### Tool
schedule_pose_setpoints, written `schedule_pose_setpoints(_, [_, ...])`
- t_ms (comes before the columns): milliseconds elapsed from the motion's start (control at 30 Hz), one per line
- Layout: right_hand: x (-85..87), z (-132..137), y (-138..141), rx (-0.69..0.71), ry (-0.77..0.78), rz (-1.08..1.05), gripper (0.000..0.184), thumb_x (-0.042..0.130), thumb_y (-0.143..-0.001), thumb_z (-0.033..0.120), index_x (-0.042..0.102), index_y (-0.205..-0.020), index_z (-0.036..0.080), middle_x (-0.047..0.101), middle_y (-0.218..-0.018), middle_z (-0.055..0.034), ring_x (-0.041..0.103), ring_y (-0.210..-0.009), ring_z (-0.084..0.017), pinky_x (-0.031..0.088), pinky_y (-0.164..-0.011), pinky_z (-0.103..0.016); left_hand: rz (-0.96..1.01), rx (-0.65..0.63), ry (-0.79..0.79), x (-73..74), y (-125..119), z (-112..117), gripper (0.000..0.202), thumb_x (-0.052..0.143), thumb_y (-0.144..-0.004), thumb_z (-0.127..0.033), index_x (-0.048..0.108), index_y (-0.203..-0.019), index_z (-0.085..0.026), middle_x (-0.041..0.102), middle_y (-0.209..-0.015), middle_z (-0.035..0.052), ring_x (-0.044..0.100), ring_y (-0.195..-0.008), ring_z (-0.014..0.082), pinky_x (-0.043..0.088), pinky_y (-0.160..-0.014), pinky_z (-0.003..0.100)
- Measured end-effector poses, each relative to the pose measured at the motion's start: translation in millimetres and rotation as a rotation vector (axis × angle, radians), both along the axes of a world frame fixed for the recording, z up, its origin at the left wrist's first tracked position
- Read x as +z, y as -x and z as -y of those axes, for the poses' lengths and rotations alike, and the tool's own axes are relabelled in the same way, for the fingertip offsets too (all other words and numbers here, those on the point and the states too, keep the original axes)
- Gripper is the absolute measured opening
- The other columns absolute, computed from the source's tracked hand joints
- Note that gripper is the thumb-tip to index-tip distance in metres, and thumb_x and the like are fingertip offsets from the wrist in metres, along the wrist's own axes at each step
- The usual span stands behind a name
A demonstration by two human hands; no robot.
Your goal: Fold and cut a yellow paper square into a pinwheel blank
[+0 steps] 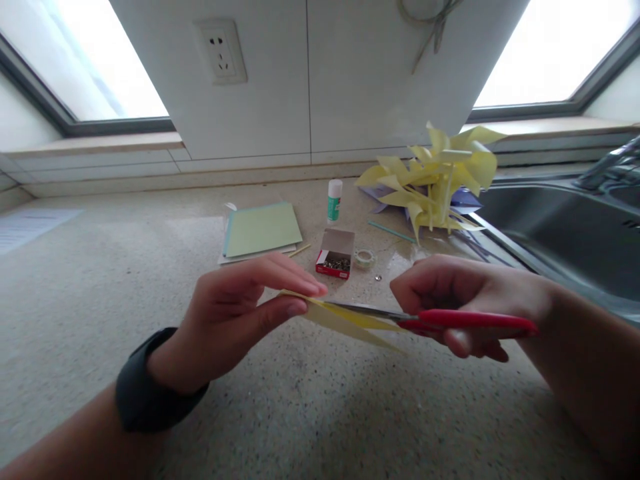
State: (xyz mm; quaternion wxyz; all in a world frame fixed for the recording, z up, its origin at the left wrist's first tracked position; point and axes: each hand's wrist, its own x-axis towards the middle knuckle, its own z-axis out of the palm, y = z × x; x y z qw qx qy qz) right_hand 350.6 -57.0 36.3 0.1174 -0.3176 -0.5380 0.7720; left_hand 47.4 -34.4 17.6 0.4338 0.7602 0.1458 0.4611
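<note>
Between the thumb and fingers of my left hand (240,313) a yellow sheet of paper (350,327) is pinched at its left end. My right hand (460,300) grips the red handles of a pair of scissors (470,321). Its metal blades point left and lie along the paper, the tips close to my left fingertips. The paper is seen nearly edge-on above the counter, with two flaps spreading to the right. How far the cut runs I cannot tell.
Behind my hands are an open red box of small metal fasteners (335,257), a tape roll (365,258), a glue stick (335,200) and stacked coloured paper (263,230). Yellow paper pinwheels (440,173) stand at the back right, beside a steel sink (560,220).
</note>
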Motion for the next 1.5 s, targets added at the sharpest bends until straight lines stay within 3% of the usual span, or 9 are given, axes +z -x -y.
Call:
schedule_pose_setpoints(367, [-0.2, 0.6, 2.2, -0.014, -0.002, 0.018, 0.042, 0.089, -0.07, 0.042, 0.056, -0.077, 0.016, 0.06, -0.056, 0.0074, 0.048, -0.035, -0.001, 0.045, -0.035, -0.008, -0.063, 0.047, -0.049, 1.0, 0.9, -1.4, 0.024, 0.076, -0.086, -0.013, 0.08, -0.104, -0.028, 0.079, -0.095, 0.0041, 0.071, -0.09, 0.0196, 0.058, -0.082, 0.035])
schedule_pose_setpoints(567, [-1.2, 0.4, 0.9, -0.016, -0.024, 0.027, 0.039, 0.088, -0.072, 0.036, 0.056, -0.078, 0.016, 0.059, -0.056, 0.0082, 0.047, -0.034, -0.001, 0.045, -0.034, -0.008, -0.068, 0.057, -0.059, 1.3, 1.8, -0.3, 0.027, 0.076, -0.086, -0.011, 0.08, -0.105, -0.03, 0.079, -0.094, 0.0034, 0.071, -0.088, 0.0192, 0.058, -0.079, 0.035])
schedule_pose_setpoints(733, [-2.3, 0.9, -1.5, -0.017, -0.066, 0.064, 0.031, 0.081, -0.081, 0.034, 0.055, -0.081, 0.016, 0.06, -0.058, 0.0071, 0.048, -0.035, -0.002, 0.043, -0.032, -0.008, -0.073, 0.089, -0.04, 1.0, 2.0, 0.5, 0.027, 0.076, -0.085, -0.01, 0.081, -0.104, -0.029, 0.079, -0.093, 0.0035, 0.071, -0.086, 0.0186, 0.058, -0.076, 0.032])
schedule_pose_setpoints(967, [0.9, 1.5, 2.6, -0.016, -0.022, 0.044, 0.04, 0.088, -0.071, 0.038, 0.056, -0.076, 0.016, 0.059, -0.056, 0.0078, 0.047, -0.036, -0.002, 0.044, -0.034, -0.008, -0.104, 0.067, -0.04, 2.7, 1.2, 0.7, 0.027, 0.076, -0.086, -0.012, 0.08, -0.106, -0.03, 0.078, -0.091, 0.0039, 0.069, -0.084, 0.0173, 0.058, -0.073, 0.029])
schedule_pose_setpoints(1500, [2.1, 1.5, 3.4, -0.018, -0.07, 0.118, 0.033, 0.084, -0.078, 0.033, 0.055, -0.077, 0.016, 0.061, -0.056, 0.0071, 0.049, -0.035, -0.002, 0.043, -0.031, -0.009, -0.111, 0.101, -0.064, 1.1, 2.8, 2.1, 0.027, 0.077, -0.084, -0.01, 0.081, -0.103, -0.028, 0.077, -0.089, 0.0035, 0.07, -0.085, 0.0163, 0.058, -0.072, 0.027])
